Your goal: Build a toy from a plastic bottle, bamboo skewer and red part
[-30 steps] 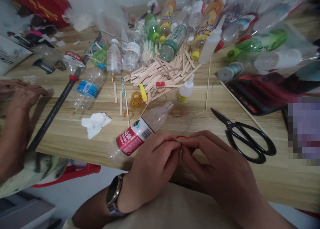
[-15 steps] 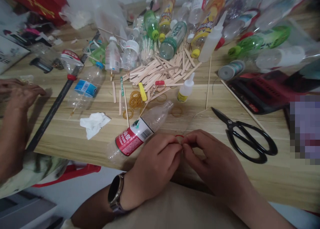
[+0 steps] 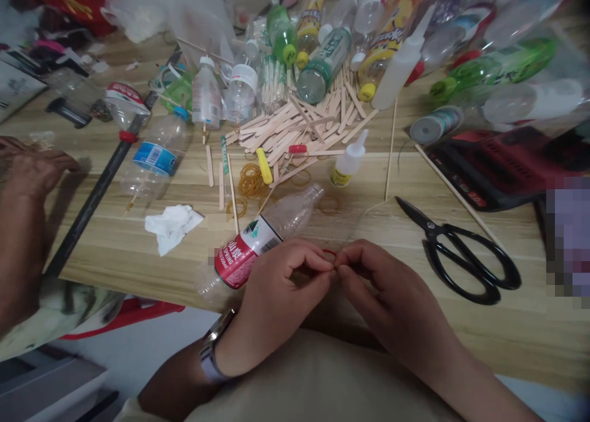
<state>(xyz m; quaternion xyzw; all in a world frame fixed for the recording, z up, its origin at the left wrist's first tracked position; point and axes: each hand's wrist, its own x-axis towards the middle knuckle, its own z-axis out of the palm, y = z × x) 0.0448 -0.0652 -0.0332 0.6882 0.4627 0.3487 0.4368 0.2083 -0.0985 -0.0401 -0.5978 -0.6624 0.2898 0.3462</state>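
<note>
My left hand [image 3: 288,293] and my right hand [image 3: 385,296] meet tip to tip above the table's front edge, both pinching. A thin thread [image 3: 357,222] runs up from between them. Behind the fingertips shows the curved edge of a small red piece [image 3: 328,250]; most of it is hidden, as is whatever the fingers grip. Left of my hands lies a clear plastic bottle [image 3: 295,210] with a red label, partly behind my left hand. Black-handled scissors [image 3: 454,250] rest to the right of my right hand.
Wooden craft sticks [image 3: 295,124], rubber bands [image 3: 251,179] and a small glue bottle [image 3: 349,161] lie ahead. Plastic bottles crowd the back. A white tissue [image 3: 171,225] and a blue-labelled bottle [image 3: 159,155] are to the left, where another person's hand [image 3: 37,161] rests.
My left wrist has turned, so the watch now shows edge-on, and the left fingers have arched more. Both hands still pinch at the same spot. The view has shifted slightly.
</note>
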